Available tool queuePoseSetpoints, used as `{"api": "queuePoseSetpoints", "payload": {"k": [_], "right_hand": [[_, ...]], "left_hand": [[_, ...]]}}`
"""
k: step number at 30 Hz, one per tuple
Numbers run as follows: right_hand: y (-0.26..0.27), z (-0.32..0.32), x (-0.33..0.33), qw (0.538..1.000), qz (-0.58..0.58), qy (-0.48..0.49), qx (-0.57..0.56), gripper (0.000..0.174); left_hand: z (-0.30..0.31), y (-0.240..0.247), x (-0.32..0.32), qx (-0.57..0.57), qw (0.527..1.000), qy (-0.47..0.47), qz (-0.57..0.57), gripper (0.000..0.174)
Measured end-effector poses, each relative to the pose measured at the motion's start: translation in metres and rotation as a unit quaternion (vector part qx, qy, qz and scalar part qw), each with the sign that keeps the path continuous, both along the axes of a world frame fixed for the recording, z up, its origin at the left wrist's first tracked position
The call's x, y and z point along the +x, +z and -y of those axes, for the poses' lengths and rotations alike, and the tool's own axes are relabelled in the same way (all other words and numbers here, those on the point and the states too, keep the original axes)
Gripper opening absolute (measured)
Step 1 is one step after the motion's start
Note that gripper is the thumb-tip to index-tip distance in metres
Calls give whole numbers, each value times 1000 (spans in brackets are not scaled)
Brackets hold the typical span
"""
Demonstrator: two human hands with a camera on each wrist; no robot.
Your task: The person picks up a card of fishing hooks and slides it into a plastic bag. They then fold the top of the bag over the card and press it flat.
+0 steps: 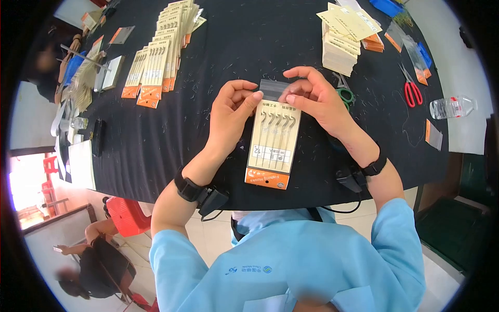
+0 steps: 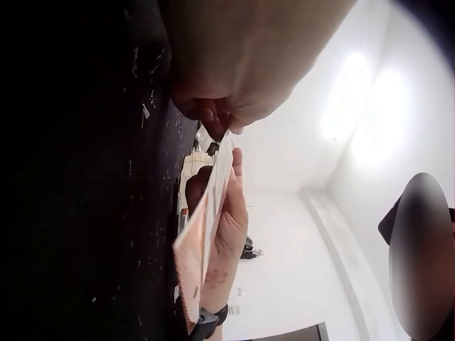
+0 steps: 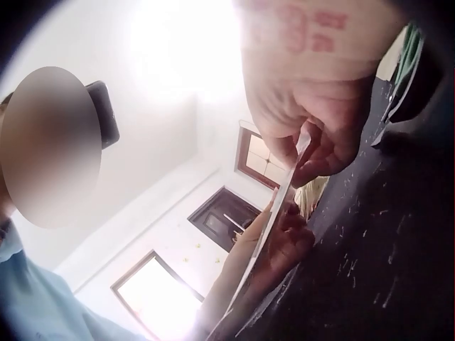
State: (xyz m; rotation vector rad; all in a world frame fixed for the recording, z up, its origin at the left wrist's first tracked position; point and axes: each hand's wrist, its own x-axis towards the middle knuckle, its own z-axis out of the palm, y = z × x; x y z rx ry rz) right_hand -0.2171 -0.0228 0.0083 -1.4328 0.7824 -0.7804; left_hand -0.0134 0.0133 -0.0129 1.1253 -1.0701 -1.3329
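Note:
A fishing hook packet (image 1: 271, 136) hangs between the two hands over the black table, its cream card carrying several hooks in a row and its orange end toward the body. Its clear plastic flap (image 1: 274, 90) sticks out at the far end. My left hand (image 1: 228, 117) pinches the upper left corner between thumb and curled fingers. At the upper right corner, my right hand (image 1: 325, 104) pinches the edge, with its index finger raised. In the right wrist view the packet (image 3: 264, 238) appears edge-on, gripped by the right hand (image 3: 313, 106).
Stacks of hook packets (image 1: 161, 52) lie at the far left. A pile of cream cards (image 1: 340, 49) stands at the far right. Green-handled scissors (image 1: 345, 94) lie beside the right hand, with red scissors (image 1: 412, 94) and a water bottle (image 1: 453, 107) farther right.

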Motion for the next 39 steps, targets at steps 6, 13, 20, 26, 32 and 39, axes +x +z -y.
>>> {"api": "queuePoseSetpoints", "payload": {"k": [6,13,20,26,32,39], "right_hand": [[-5,-1,2,1000,17,-9,-5,40],[-3,-2,3,999,34,-23,-1,40],[-7,1,2,997,32,-64,-24,36],[-11,6,-1,993,32,-100,-48,37],[-14,7,-1,990,23,-124,-61,39],[-12,6,0,988,47,-138,-49,42]], "left_hand": [[-2,5,0,-5,1000,-1,4,18],[-2,3,-1,-15,1000,7,-1,14],[-2,0,1,-28,999,-35,-4,34],[-3,3,-2,-71,992,-99,26,46],[-4,2,-2,-64,990,-127,18,51],[-3,0,0,-68,989,-129,35,54]]}}
